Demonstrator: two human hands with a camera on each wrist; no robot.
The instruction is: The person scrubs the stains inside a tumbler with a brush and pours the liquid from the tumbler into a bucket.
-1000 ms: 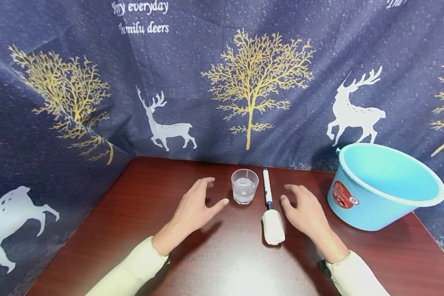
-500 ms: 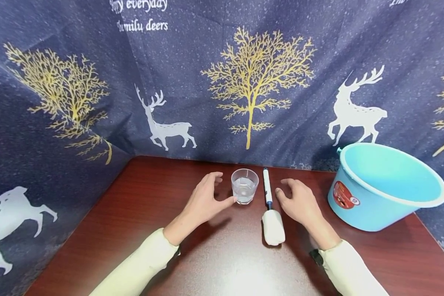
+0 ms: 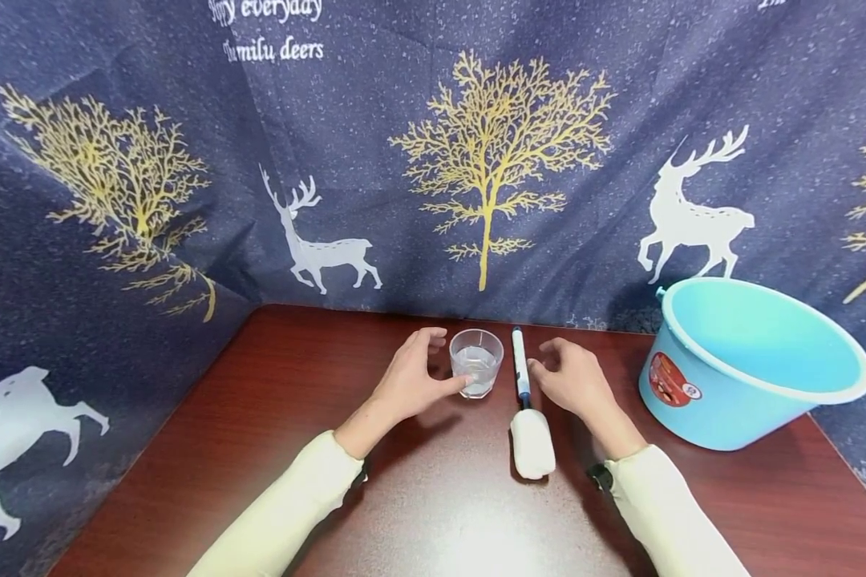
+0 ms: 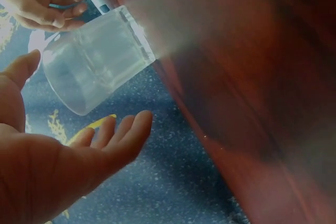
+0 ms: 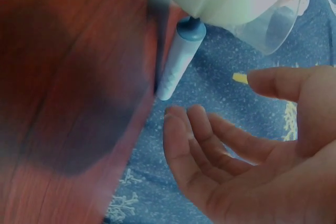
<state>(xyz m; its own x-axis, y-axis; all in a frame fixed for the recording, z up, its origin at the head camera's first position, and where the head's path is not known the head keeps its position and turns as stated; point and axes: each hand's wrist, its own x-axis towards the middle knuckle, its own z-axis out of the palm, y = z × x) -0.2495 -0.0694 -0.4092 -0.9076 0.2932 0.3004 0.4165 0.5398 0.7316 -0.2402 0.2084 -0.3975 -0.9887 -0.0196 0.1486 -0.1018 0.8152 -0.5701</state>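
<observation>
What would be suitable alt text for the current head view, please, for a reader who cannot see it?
A person's left hand is beside a partly filled clear glass, the right hand beside a white-headed brush lying on a reddish table. A blue bucket stands farther right, before a dark printed cloth.

Glass (image 3: 476, 365): clear, colourless. Brush (image 3: 526, 418): white head (image 3: 532, 445), white handle (image 3: 520, 357) with dark markings, blue collar (image 3: 524, 399). Bucket (image 3: 729, 401): light blue, red label (image 3: 669, 379). Table (image 3: 303, 393): reddish-brown, darker grain. Cloth (image 3: 375, 120), as I view it: navy, white-speckled, gold trees (image 3: 486, 232) and white deer (image 3: 700, 227). Sleeves (image 3: 289, 505): cream.
</observation>
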